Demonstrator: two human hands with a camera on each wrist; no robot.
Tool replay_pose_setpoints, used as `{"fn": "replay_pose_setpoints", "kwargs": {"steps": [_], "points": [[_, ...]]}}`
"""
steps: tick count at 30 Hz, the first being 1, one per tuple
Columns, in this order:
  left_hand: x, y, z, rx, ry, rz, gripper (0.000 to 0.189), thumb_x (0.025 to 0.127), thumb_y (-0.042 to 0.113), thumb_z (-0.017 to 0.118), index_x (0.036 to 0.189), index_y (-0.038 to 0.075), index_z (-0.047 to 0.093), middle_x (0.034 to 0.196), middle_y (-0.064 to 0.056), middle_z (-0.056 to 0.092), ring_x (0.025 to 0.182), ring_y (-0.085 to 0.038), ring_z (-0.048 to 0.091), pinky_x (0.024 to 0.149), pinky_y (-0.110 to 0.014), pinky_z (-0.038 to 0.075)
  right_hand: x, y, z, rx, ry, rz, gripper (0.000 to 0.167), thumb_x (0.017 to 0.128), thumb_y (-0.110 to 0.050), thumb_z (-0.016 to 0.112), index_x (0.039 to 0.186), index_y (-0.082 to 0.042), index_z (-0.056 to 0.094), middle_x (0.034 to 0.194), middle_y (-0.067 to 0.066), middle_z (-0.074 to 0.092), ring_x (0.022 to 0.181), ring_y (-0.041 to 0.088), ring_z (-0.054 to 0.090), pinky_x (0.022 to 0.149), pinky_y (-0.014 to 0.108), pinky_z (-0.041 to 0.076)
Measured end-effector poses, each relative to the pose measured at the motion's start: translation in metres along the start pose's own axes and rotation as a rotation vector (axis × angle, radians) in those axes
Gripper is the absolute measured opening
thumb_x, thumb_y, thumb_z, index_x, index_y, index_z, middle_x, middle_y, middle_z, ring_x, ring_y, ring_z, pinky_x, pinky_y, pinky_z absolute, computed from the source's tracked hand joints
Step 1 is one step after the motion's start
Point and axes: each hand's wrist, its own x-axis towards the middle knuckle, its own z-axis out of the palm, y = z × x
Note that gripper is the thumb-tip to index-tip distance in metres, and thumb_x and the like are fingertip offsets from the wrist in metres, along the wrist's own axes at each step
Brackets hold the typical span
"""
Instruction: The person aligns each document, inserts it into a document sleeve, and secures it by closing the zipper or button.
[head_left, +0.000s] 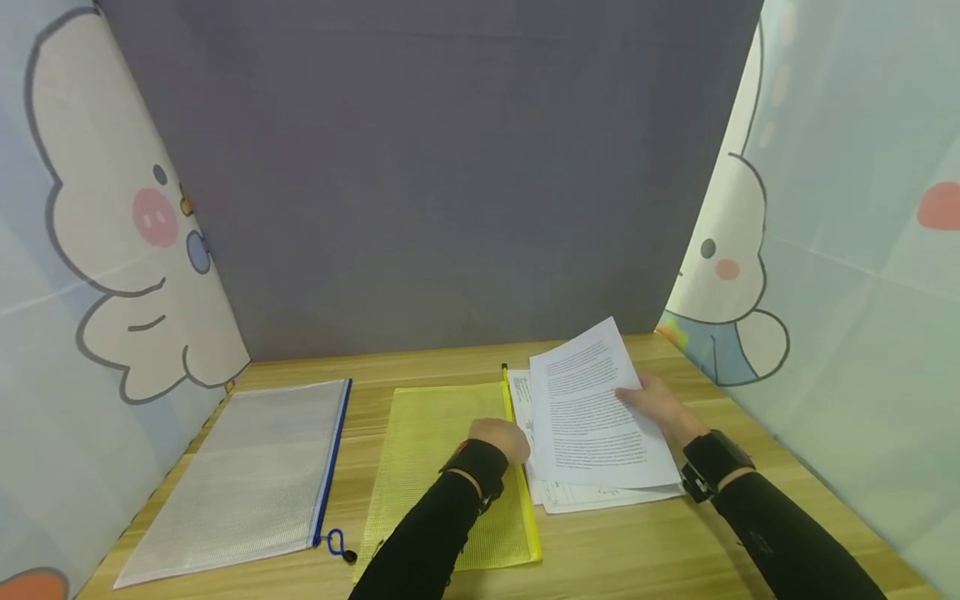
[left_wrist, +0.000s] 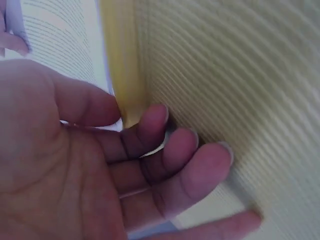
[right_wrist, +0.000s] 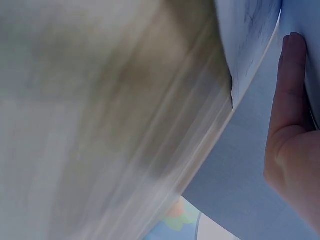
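Observation:
My right hand [head_left: 656,408] holds a printed sheet of paper [head_left: 588,417] at its right edge, thumb on top; the sheet is raised and tilted over other papers [head_left: 600,497]. From below, in the right wrist view, a finger [right_wrist: 292,80] lies along the paper's underside. My left hand [head_left: 501,439] is over the right side of a yellow mesh zipper pouch [head_left: 431,442]. Its thumb and first finger pinch the yellow zipper edge [left_wrist: 122,60] in the left wrist view, and the other fingers curl over the mesh. Behind the hand, part of that edge is hidden in the head view.
A clear mesh zipper pouch [head_left: 247,467] with a blue zipper edge lies on the left of the wooden table [head_left: 600,550]. Its blue cord pull [head_left: 336,542] sticks out near the front. A grey panel [head_left: 450,183] stands behind, with cartoon-printed curtains [head_left: 847,275] at both sides.

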Motion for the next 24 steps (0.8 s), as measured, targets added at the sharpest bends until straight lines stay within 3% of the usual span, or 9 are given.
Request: {"fn": "replay_pose_setpoints", "kwargs": {"steps": [3, 6, 10, 13, 17, 19, 24], "points": [[0.0, 0.006, 0.002, -0.005, 0.024, -0.003, 0.04, 0.101, 0.024, 0.054, 0.064, 0.012, 0.056, 0.069, 0.0, 0.055, 0.064, -0.017, 0.05, 0.067, -0.032, 0.047, -0.002, 0.0, 0.002, 0.025, -0.015, 0.004, 0.054, 0.105, -0.01, 0.053, 0.149, 0.013, 0.033, 0.115, 0.029, 0.066, 0.087, 0.031, 0.072, 0.072, 0.043, 0.061], [0.001, 0.013, 0.004, -0.05, 0.04, -0.054, 0.027, 0.1, 0.023, 0.059, 0.083, 0.007, 0.073, 0.086, -0.003, 0.069, 0.077, -0.02, 0.063, 0.073, -0.037, 0.056, -0.003, 0.001, 0.004, 0.03, -0.018, 0.0, 0.052, 0.105, -0.01, 0.052, 0.148, 0.015, 0.034, 0.112, 0.029, 0.067, 0.086, 0.031, 0.072, 0.072, 0.043, 0.061], [0.0, 0.017, 0.004, -0.114, 0.053, -0.123, 0.023, 0.098, 0.022, 0.063, 0.101, 0.005, 0.078, 0.102, -0.011, 0.074, 0.091, -0.027, 0.069, 0.079, -0.05, 0.059, -0.003, 0.001, 0.005, 0.013, -0.007, -0.008, 0.05, 0.105, -0.01, 0.052, 0.146, 0.015, 0.037, 0.111, 0.027, 0.068, 0.085, 0.03, 0.072, 0.071, 0.041, 0.061], [-0.002, 0.015, 0.004, -0.132, 0.066, -0.113, 0.021, 0.097, 0.018, 0.063, 0.088, 0.004, 0.075, 0.086, -0.007, 0.07, 0.077, -0.022, 0.064, 0.069, -0.036, 0.057, -0.003, 0.001, 0.006, 0.001, -0.005, -0.014, 0.05, 0.105, -0.01, 0.051, 0.146, 0.014, 0.037, 0.112, 0.027, 0.068, 0.085, 0.029, 0.072, 0.071, 0.041, 0.06], [-0.005, 0.008, 0.003, -0.146, 0.074, -0.041, 0.032, 0.098, 0.013, 0.061, 0.066, 0.008, 0.061, 0.066, -0.002, 0.052, 0.059, -0.017, 0.047, 0.052, -0.028, 0.039, -0.002, 0.001, 0.005, -0.007, -0.009, -0.023, 0.05, 0.105, -0.01, 0.051, 0.146, 0.015, 0.037, 0.112, 0.029, 0.068, 0.085, 0.029, 0.072, 0.071, 0.041, 0.06], [-0.006, 0.005, 0.002, -0.164, 0.068, -0.013, 0.037, 0.099, 0.011, 0.059, 0.062, 0.009, 0.055, 0.062, -0.001, 0.046, 0.055, -0.016, 0.04, 0.05, -0.027, 0.033, -0.002, 0.001, 0.005, -0.003, -0.005, -0.017, 0.05, 0.105, -0.01, 0.052, 0.146, 0.015, 0.038, 0.111, 0.028, 0.068, 0.085, 0.029, 0.072, 0.071, 0.04, 0.06], [-0.003, -0.002, -0.001, -0.227, 0.044, -0.013, 0.039, 0.099, 0.012, 0.055, 0.061, 0.009, 0.05, 0.061, -0.001, 0.039, 0.053, -0.015, 0.033, 0.051, -0.028, 0.029, -0.002, 0.0, 0.006, 0.004, 0.001, 0.001, 0.05, 0.105, -0.011, 0.053, 0.146, 0.015, 0.038, 0.109, 0.026, 0.069, 0.084, 0.028, 0.072, 0.071, 0.04, 0.06]]}}
